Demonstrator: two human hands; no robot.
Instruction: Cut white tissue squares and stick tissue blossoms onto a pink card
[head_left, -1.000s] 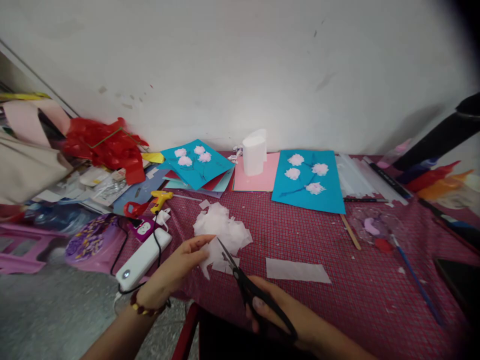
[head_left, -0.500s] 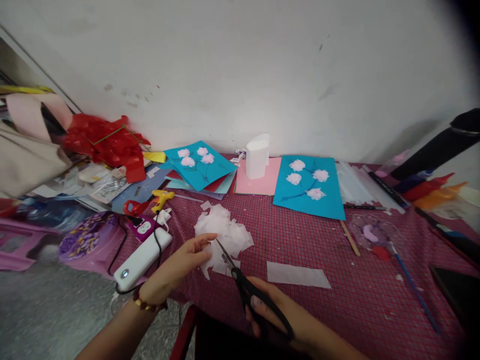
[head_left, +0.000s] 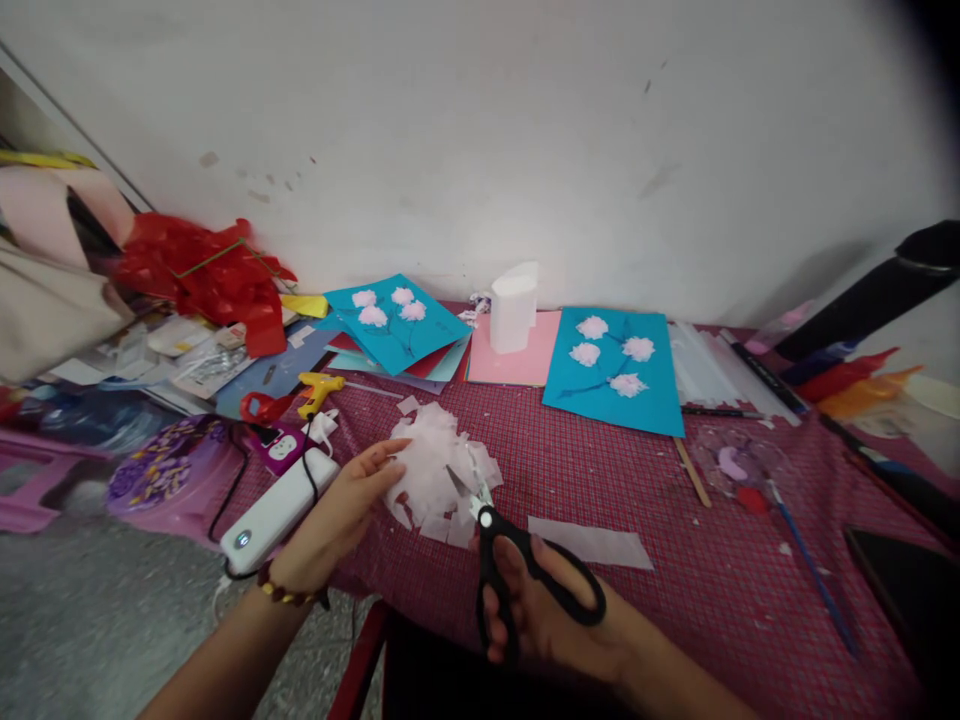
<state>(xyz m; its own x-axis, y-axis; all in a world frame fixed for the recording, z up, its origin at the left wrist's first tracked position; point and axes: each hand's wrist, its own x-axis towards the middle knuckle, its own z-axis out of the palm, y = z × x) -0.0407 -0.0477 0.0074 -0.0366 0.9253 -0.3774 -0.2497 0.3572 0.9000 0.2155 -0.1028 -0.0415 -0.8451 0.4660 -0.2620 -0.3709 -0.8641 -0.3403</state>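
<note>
My right hand (head_left: 547, 615) grips black-handled scissors (head_left: 510, 555), blades spread and pointing up-left at a pile of white tissue paper pieces (head_left: 439, 470) on the red checked tablecloth (head_left: 675, 560). My left hand (head_left: 341, 510), with a bead bracelet at the wrist, rests at the pile's left edge, its fingers pinching a piece of the tissue. A cut strip of white tissue (head_left: 589, 540) lies flat just right of the scissors.
Two blue cards with white tissue flowers (head_left: 615, 375) (head_left: 394, 320), a pink sheet and a white paper roll (head_left: 514, 310) lie by the wall. A white power bank (head_left: 274, 510), yellow glue gun (head_left: 319, 388), brush (head_left: 810, 570) and red wrapping (head_left: 195, 275) surround the area.
The scissors have opened and swung more upright, their handles now spread. My left hand shifted slightly left along the tissue pile. The camera tilted a little.
</note>
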